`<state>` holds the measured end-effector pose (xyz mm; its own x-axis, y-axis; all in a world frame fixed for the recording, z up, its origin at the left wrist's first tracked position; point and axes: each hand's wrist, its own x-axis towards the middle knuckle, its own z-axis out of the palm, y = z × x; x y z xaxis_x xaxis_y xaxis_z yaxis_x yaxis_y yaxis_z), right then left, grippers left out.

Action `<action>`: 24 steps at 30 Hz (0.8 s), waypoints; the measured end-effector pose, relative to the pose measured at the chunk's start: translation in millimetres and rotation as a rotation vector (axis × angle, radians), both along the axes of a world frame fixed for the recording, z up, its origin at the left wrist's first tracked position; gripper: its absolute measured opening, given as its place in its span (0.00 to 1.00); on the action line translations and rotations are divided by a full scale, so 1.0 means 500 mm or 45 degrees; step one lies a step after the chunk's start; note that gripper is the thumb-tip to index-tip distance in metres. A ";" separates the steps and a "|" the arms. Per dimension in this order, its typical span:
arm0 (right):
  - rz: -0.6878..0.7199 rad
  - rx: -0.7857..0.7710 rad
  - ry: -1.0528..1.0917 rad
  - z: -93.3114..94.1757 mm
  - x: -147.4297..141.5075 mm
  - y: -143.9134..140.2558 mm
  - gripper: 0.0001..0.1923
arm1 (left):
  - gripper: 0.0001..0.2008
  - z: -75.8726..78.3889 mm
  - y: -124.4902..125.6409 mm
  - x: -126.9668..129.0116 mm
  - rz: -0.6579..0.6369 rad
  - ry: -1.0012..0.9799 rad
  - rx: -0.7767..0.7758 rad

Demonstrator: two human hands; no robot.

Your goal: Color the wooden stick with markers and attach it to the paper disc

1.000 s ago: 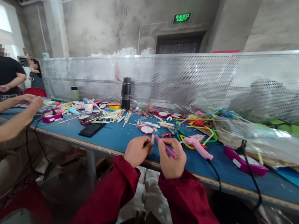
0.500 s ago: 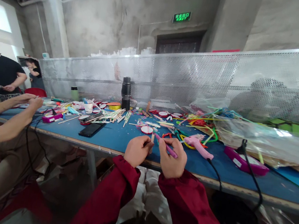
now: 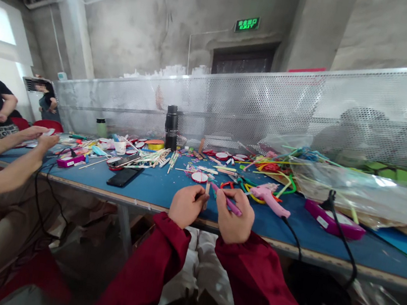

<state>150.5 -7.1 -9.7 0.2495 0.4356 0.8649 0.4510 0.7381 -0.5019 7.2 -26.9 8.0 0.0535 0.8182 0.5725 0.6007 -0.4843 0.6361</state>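
At the table's front edge, my left hand (image 3: 186, 205) is closed, its fingertips pinching a small wooden craft stick (image 3: 207, 189) held upright. My right hand (image 3: 235, 215) grips a purple marker pen (image 3: 234, 208), its front end pointing up and left toward the stick. I cannot tell whether the pen touches the wood. Just beyond both hands lies a round white piece with a red rim (image 3: 200, 177). A pink hot glue gun (image 3: 271, 199) rests to the right of my right hand, its cord running over the table edge.
Purple boxes with black cords sit at right (image 3: 334, 220) and left (image 3: 71, 161). A black phone (image 3: 125, 176), a black bottle (image 3: 171, 127) and scattered sticks (image 3: 156, 158) lie across the blue table (image 3: 160, 187). A co-worker's hands (image 3: 43, 138) work at far left.
My hands, the stick and the pen look almost unmoved. At far left, the standing person in black has shifted left, and the seated co-worker's hands have moved slightly, showing a white piece.
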 end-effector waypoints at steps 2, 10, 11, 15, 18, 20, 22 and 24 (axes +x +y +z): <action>-0.010 0.011 0.010 0.001 0.000 -0.001 0.10 | 0.15 -0.001 0.000 0.000 -0.005 -0.008 0.000; 0.020 0.087 -0.050 0.002 0.001 -0.008 0.10 | 0.15 -0.001 -0.001 0.000 -0.021 -0.027 -0.001; 0.020 0.100 -0.054 0.003 0.001 -0.007 0.10 | 0.15 -0.001 -0.001 0.000 -0.022 -0.026 -0.002; 0.027 0.132 -0.080 0.005 0.001 -0.006 0.09 | 0.16 -0.001 -0.002 0.001 -0.018 -0.015 0.002; 0.034 0.155 -0.100 0.006 0.000 -0.005 0.09 | 0.16 -0.001 -0.002 0.001 -0.018 -0.015 0.007; 0.037 0.164 -0.101 0.006 0.000 -0.004 0.09 | 0.16 -0.001 -0.001 0.000 -0.022 -0.019 0.010; 0.036 0.161 -0.104 0.006 -0.001 -0.004 0.09 | 0.16 -0.002 0.000 0.000 -0.022 -0.022 0.010; 0.023 0.154 -0.110 0.005 0.000 -0.004 0.09 | 0.15 -0.002 0.001 0.000 -0.018 -0.025 0.004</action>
